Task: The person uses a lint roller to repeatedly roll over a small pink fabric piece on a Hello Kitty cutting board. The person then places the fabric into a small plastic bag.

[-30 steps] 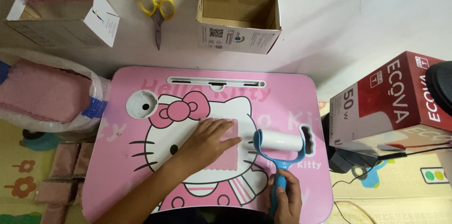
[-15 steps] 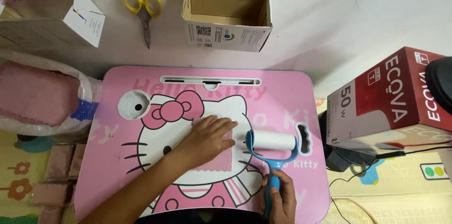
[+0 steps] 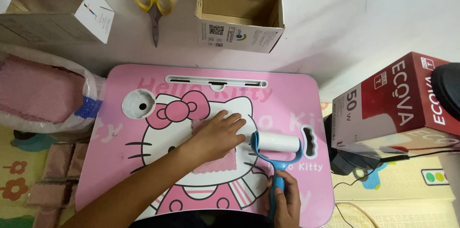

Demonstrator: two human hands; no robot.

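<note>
Far left of the left hand: clear bag of pink cloth pieces (image 3: 33,94), bulging, resting against the table edge. Below it, small stacks of folded pink squares (image 3: 52,177) on the play mat. Above, an open white carton (image 3: 52,5) with more pink stock inside.

Yellow-handled scissors (image 3: 153,10) lie on the floor up and left of the left hand, well apart from it. An empty open cardboard box (image 3: 239,14) sits straight above, beyond the pink lap table (image 3: 120,161).

Left hand (image 3: 218,134): flat, fingers spread apart, palm pressing down on a pink cloth square (image 3: 223,161) at the table's middle. It grips nothing and only pins the cloth. Part of the cloth shows below and right of the palm; one corner shows at the thumb side.

Right hand (image 3: 286,199): closed around the blue handle of a lint roller (image 3: 277,145). Roller head white, lying just right of the left fingertips, at or barely past the cloth's right edge; cannot tell whether it touches the cloth.

Red and white carton (image 3: 393,101) well to the right of the right hand, off the table.

Progress, as judged: one square laid out and held, roller poised beside it. The bag reads as stock waiting and the folded stacks perhaps as finished pieces, but which is which cannot be told.
</note>
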